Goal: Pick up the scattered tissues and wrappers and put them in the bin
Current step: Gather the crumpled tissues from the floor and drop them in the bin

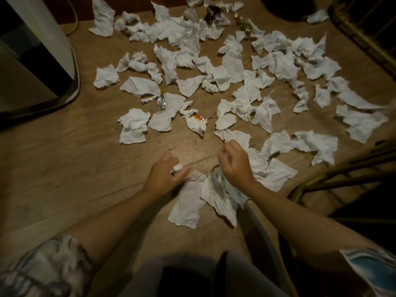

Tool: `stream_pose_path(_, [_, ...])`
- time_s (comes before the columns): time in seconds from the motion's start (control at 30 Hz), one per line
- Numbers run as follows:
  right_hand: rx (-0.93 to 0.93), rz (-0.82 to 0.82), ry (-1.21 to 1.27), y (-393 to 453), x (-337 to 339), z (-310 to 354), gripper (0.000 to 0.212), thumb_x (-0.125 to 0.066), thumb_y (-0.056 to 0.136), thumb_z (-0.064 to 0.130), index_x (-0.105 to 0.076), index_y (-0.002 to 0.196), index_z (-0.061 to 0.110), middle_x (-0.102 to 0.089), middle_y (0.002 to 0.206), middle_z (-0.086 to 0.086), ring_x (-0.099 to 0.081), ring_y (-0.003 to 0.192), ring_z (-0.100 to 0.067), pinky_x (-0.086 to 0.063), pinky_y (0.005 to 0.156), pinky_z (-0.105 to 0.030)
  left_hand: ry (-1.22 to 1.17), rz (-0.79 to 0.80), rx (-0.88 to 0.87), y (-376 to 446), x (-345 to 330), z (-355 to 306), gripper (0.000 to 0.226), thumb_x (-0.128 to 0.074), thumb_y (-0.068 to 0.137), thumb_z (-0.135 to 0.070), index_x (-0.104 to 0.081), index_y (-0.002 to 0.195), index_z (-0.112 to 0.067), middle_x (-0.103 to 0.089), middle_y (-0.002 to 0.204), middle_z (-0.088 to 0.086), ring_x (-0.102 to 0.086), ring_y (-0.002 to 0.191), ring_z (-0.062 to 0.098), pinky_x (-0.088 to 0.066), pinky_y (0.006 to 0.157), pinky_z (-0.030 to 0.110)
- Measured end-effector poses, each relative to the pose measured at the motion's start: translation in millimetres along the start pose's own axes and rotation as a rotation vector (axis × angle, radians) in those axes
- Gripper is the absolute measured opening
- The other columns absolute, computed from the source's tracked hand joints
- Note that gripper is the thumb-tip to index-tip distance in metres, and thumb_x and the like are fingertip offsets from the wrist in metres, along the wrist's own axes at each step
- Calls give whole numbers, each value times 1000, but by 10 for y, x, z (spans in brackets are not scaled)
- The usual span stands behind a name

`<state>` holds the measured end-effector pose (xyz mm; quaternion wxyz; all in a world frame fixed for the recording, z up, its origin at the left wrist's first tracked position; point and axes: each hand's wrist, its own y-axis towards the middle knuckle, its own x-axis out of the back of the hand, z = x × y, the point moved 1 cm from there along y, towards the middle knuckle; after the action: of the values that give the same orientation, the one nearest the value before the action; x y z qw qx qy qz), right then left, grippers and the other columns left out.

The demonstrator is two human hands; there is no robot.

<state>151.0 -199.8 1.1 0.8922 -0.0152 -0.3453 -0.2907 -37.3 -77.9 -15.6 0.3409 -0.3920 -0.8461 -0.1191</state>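
Item: crumpled white tissues (231,67), many, strewn over a wooden floor (64,168). Judged very light, soft and limp; they should crush easily into a fist and can be pinched anywhere, best at a raised fold or bunched peak. Several could be gathered in one grab.

Item: wrappers among the tissues: a silver foil one (161,102), an orange-and-red one (200,118) tucked in a tissue, dark and clear ones (214,13) at the far edge. Judged light, crinkly, somewhat slippery; pinch at a twisted end.

Item: left hand (166,174), fingers curled, a small white scrap (177,167) showing at the fingertips; blurred, so the grip is uncertain.

Item: right hand (234,166), loosely closed over the top of a tissue (220,196) that hangs or lies just below it.

Nearest loose piece (188,202) lies between the two wrists, touching the left hand's side.

Bin: possibly the white-and-dark container (38,61) at far left, well apart from both hands; not certain.
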Motion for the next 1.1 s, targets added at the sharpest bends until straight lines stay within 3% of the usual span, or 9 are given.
stream_pose_path(0.1, [144, 283, -310, -313, 35, -101, 41, -52, 89, 56, -56, 82, 16, -52, 103, -5, -47, 98, -16, -43, 85, -36, 226, 313, -149, -208, -232, -19, 53, -59, 66, -80, -61, 93, -33, -44, 122, -9, -46, 108, 9, -48, 87, 28])
stream_pose_path(0.2, [228, 555, -592, -618, 65, -261, 75, -36, 81, 80, -59, 112, 15, -32, 153, -11, -19, 145, -28, -16, 116, -57, 414, 495, -370, -375, -406, 151, 82, -46, 69, -86, -56, 126, -29, -24, 156, -6, -16, 145, 16, -18, 118, 40])
stream_pose_path(0.3, [255, 660, -649, -880, 87, -458, 63, -33, 92, 69, -56, 114, 15, -21, 159, -8, -2, 150, -27, -3, 118, -58, 338, 433, -527, -452, -400, 345, 47, -49, 90, -61, -65, 98, -17, -53, 137, 7, -40, 132, 20, -34, 109, 37])
stream_pose_path(0.37, [263, 630, -595, -992, 115, -506, 37, -38, 99, 49, -56, 104, 17, -42, 145, -8, -24, 142, -22, -17, 118, -53, 317, 369, -543, -444, -328, 418, 33, -49, 95, -43, -63, 90, -14, -62, 114, 9, -53, 107, 21, -41, 91, 29])
stream_pose_path(0.47, [273, 546, -472, -992, 122, -447, 14, -44, 97, 23, -55, 102, 16, -53, 109, -4, -44, 103, -16, -35, 105, -44, 235, 262, -365, -378, -202, 433, 23, -50, 94, -39, -60, 97, -18, -60, 99, 0, -50, 87, 13, -40, 73, 29])
stream_pose_path(0.6, [302, 577, -439, -910, -2, -398, 36, -60, 86, 21, -51, 121, 15, -57, 119, -6, -46, 115, -22, -25, 114, -42, 155, 91, -166, -248, -193, 295, 18, -55, 92, -33, -58, 107, -24, -64, 99, -6, -59, 85, 12, -49, 74, 29])
stream_pose_path(0.77, [316, 286, -274, -595, -46, -124, 23, -65, 79, 15, -62, 101, 10, -57, 96, -8, -47, 88, -17, -47, 74, -32, 111, -2, -30, 50, -289, 4, 19, -75, 80, -35, -66, 75, -19, -63, 77, 1, -59, 71, 16, -46, 64, 30])
stream_pose_path(0.93, [-3, -227, 7, -224, 262, 86, 9, -51, 83, 1, -58, 86, 6, -57, 116, -11, -52, 107, -14, -37, 89, -5, -21, -36, 29, 198, -456, -294, 21, -78, 74, -11, -69, 93, -10, -51, 111, -3, -48, 97, 9, -33, 78, 2])
stream_pose_path(1.1, [-396, -661, 120, -330, 574, -192, 26, -42, 80, -3, -57, 79, 17, -59, 77, -1, -52, 70, -12, -39, 60, -16, 6, 194, -284, 411, -690, -500, 29, -78, 77, -15, -65, 103, -11, -44, 144, 9, -45, 128, 25, -40, 105, 32])
